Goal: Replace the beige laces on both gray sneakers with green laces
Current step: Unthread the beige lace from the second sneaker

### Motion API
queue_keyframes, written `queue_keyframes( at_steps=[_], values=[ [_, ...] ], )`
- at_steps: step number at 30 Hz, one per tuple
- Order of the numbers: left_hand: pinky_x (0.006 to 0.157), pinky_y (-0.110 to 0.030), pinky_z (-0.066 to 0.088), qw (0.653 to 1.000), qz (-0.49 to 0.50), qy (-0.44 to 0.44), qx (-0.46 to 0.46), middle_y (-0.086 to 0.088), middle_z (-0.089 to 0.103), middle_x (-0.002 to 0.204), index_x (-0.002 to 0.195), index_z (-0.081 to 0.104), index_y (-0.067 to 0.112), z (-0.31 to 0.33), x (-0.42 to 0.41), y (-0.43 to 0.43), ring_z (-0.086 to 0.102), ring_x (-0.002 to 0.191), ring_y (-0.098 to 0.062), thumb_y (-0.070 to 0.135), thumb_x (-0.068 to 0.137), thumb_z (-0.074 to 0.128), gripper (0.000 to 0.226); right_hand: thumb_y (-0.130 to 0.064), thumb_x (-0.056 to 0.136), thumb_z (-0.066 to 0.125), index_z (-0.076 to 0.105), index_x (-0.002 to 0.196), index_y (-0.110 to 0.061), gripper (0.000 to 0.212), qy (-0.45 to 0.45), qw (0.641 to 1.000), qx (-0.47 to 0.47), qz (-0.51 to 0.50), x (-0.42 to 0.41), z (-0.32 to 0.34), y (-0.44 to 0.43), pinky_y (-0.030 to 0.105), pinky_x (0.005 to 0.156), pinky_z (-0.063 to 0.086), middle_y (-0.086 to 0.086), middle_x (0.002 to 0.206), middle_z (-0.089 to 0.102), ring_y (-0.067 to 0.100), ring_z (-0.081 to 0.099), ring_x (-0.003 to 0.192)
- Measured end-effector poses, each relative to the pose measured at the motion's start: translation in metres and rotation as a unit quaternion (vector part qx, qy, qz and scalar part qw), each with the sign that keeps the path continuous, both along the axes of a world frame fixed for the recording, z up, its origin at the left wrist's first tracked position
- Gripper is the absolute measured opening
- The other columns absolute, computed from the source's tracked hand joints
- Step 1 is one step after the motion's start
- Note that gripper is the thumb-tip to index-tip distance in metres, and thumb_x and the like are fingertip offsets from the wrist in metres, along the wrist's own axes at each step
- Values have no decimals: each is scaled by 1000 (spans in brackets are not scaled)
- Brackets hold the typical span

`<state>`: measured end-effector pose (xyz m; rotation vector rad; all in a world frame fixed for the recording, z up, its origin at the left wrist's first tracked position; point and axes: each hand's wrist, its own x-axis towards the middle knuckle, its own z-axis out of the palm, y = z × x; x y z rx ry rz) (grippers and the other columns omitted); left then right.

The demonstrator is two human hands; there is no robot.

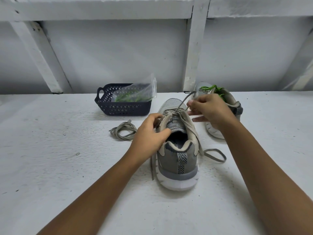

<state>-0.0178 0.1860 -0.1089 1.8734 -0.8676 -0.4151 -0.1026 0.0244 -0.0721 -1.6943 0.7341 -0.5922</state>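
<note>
While left hand [149,131] grips sneaker [177,161], right hand [210,111] pinches beige lace [194,135] | white table [67,158], wall [118,48]

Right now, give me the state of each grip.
Left grip: closed, holding the near sneaker by its lace-row edge.
Right grip: closed, pinching the beige lace above that sneaker.

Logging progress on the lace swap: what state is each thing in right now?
near sneaker: upright, heel toward camera, beige-laced.
threaded beige lace: untied, loosened, ends trailing on table.
far sneaker: green lace fitted, partly hidden.
loose beige lace: removed, coiled on table.
basket: holds clear bag with spare green lace inside.
left hand: grips near sneaker's eyelet edge.
right hand: pinches threaded beige lace.
</note>
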Motion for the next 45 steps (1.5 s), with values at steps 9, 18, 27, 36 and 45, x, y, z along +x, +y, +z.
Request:
queue_keyframes(
  at_steps=[9,18,27,36,45],
  values=[
    [82,-21,38,1000,5,5,4,3,59,119,128,46,29,2,0,1,56,105,-10,18,83,60,49,-30,94,56,60,78,-12,24,102,993,-27,54,-4,1,4,18,48,48,2,73,57,10,56,62],
    [84,-24,40,1000,4,3,0,5,59,116,128,46,29,3,0,1,57,103,-11,17,83,60,48,-19,101,43,53,78,-12,26,-110,986,62,-110,-1,5,-11,22,45,52,3,71,55,10,58,54],
    [85,-23,45,1000,1,3,-1,5,59,114,128,46,29,3,0,1,58,101,-9,17,84,60,48,-16,94,56,60,78,-9,18,21,999,-34,-15,0,-4,-3,14,45,50,3,71,59,9,58,63],
    [85,-26,44,1000,4,-1,-4,8,59,109,127,46,29,3,-1,2,57,99,-10,16,84,60,48,-34,97,50,57,100,-8,28,17,999,11,-32,3,-7,-3,21,49,48,1,78,56,9,57,63],
    [90,-30,45,1000,6,-1,-1,6,59,113,127,46,32,3,-1,1,58,101,-12,26,80,61,50,-14,94,56,61,86,-10,10,-29,998,-23,-56,0,-5,-7,15,46,49,3,74,60,7,59,62]
  ],
)
